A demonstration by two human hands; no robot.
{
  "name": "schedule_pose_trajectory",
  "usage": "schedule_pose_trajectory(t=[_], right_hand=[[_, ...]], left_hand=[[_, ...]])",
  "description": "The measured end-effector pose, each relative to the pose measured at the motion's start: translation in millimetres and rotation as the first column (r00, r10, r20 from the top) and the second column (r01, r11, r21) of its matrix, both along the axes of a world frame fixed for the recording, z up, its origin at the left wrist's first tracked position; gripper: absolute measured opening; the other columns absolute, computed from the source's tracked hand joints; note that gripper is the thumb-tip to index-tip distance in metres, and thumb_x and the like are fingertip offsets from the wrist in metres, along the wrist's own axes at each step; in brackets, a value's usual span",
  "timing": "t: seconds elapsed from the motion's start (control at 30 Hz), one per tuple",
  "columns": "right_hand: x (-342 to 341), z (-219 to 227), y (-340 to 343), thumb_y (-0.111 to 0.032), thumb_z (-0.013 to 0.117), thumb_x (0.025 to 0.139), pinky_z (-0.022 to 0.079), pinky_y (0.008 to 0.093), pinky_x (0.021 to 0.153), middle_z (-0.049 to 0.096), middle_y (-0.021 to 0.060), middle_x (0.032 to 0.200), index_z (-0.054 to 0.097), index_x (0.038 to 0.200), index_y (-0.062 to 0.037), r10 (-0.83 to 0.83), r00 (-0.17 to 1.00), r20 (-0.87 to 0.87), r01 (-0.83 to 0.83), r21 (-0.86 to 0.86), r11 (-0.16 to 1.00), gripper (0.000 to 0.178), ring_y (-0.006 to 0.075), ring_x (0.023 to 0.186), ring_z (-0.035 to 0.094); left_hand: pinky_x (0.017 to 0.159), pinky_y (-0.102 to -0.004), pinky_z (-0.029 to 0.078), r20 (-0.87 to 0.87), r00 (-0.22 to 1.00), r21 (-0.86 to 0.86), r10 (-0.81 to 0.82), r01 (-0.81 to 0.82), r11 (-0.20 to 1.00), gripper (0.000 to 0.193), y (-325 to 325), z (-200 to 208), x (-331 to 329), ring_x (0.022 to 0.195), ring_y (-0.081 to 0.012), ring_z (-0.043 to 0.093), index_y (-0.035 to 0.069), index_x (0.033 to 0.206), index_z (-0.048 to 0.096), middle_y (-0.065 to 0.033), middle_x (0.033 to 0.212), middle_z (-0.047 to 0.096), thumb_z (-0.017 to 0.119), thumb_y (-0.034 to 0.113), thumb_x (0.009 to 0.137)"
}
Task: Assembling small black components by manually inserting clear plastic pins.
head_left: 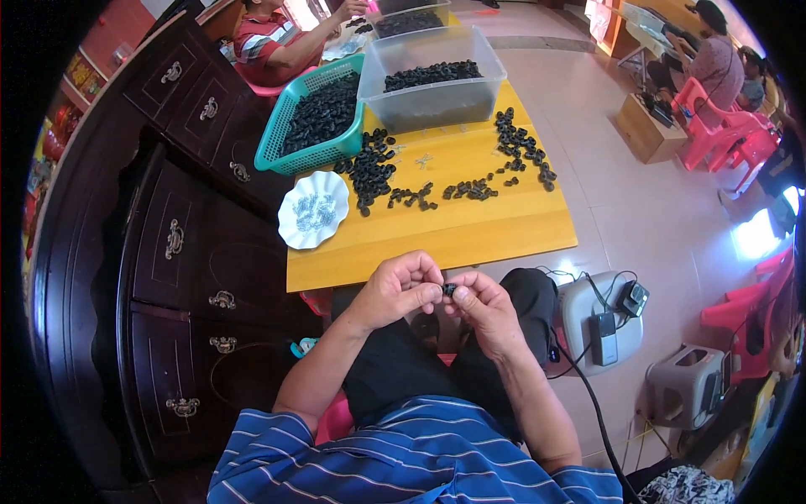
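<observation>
Just off the near edge of the yellow table, above my lap, both hands meet at a small black plastic part. My right hand pinches this part between thumb and fingers. My left hand has its thumb and forefinger pressed together right beside it; whatever lies between those fingertips is too small to make out. Farther up the table lie loose black parts of the same look. A white scalloped dish at the left carries many small silvery pieces.
Behind the parts stand a green basket and a clear plastic bin, both with black parts inside. A dark wooden cabinet rises at the left. On a grey stool at the right rest corded devices. Other people sit farther off.
</observation>
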State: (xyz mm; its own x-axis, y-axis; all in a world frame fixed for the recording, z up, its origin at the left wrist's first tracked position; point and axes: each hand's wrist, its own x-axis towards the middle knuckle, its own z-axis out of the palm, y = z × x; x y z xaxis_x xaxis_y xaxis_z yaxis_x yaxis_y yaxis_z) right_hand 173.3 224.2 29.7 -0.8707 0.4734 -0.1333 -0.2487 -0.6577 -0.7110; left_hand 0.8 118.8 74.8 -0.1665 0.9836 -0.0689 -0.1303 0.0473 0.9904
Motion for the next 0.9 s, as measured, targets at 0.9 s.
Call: schedule_pose_trajectory(t=[0.9], right_hand=[[-4.8, -4.5, -2.9, -0.015, 0.063, 0.099, 0.053, 0.0252, 0.077, 0.069, 0.0028, 0.096, 0.065, 0.112, -0.0030, 0.012, 0.997, 0.073, -0.012, -0.007, 1.000, 0.018, 0.0119, 0.084, 0.066]], left_hand=[[0.063, -0.0265, 0.052, -0.648, 0.749, 0.087, 0.140, -0.110, 0.990, 0.033, 5.0, 25.6, 11.3, 0.070, -0.0117, 0.064, 0.001, 0.117, 0.062, -0.0049, 0.081, 0.065, 0.072, 0.007, 0.086]])
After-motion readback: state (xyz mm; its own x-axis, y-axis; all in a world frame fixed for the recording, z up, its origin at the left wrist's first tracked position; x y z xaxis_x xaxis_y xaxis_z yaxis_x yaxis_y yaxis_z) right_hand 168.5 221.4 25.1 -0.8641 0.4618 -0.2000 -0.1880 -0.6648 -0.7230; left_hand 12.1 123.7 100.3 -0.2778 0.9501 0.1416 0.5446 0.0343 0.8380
